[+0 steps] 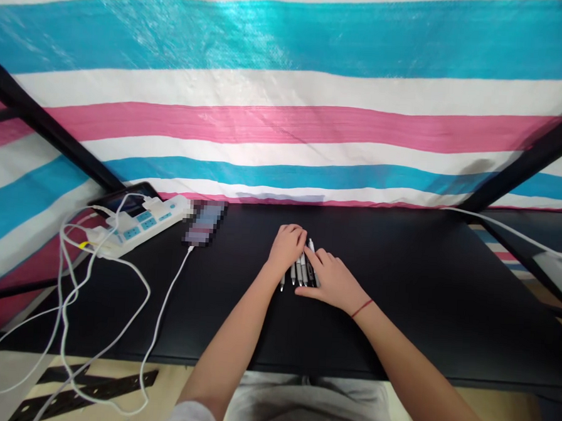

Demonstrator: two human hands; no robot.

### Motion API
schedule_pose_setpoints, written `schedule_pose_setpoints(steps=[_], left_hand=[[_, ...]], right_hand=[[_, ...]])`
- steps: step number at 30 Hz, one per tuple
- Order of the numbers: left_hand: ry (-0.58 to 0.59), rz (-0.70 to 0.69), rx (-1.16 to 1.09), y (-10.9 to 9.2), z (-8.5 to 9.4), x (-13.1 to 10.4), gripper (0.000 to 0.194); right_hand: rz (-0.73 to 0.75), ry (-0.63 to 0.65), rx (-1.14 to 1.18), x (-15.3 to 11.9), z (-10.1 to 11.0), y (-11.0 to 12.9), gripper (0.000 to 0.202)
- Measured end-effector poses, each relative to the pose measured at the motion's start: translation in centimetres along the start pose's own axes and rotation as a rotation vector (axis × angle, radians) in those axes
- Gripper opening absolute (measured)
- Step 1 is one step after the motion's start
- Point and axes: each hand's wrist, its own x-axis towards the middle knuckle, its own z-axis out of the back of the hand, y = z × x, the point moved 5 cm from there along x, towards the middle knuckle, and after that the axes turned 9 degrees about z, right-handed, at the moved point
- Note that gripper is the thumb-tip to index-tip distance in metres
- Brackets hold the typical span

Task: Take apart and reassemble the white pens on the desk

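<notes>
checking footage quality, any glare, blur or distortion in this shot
Head view: glare sheens the striped tarp; wide-angle bend curves the black table edge; the phone is pixelated; the pens between left hand and right hand look small and soft.

My black table [398, 317] carries a row of pens [301, 269] at centre. At ten o'clock lie a white power strip [139, 225] and a phone [205, 223]; a white cable [497, 227] crosses at two o'clock.

Single head-worn view, aimed forward and down from the near edge of the black table [398, 317], striped tarp [287, 85] faced at the far side, forearms seen close below.
</notes>
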Motion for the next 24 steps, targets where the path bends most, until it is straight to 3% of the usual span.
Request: schedule_pose_setpoints(steps=[2,6,13,16,19,24], left_hand=[[-0.014,0.014,0.004,-0.1,0.0,-0.1,0.031],[0.022,-0.002,0.004,-0.2,0.2,-0.3,0.027],[0.088,-0.047,0.057,-1.1,0.7,-1.0,0.028],[0.081,0.054,0.158,-1.4,0.9,-2.0,0.035],[0.182,0.117,0.187,-1.9,0.1,-3.1,0.043],[0.271,0.059,0.228,-2.3,-0.9,-3.5,0.047]], right_hand=[[-0.023,0.006,-0.008,0.2,0.0,0.2,0.075],[-0.008,0.018,0.071,0.3,0.2,-0.3,0.070],[-0.114,-0.026,0.220,0.3,0.4,-2.3,0.026],[-0.177,-0.052,0.204,0.1,0.3,-3.3,0.019],[-0.236,-0.132,0.263,-0.3,0.5,-4.7,0.019],[-0.350,-0.253,0.460,-0.8,0.7,-7.1,0.019]])
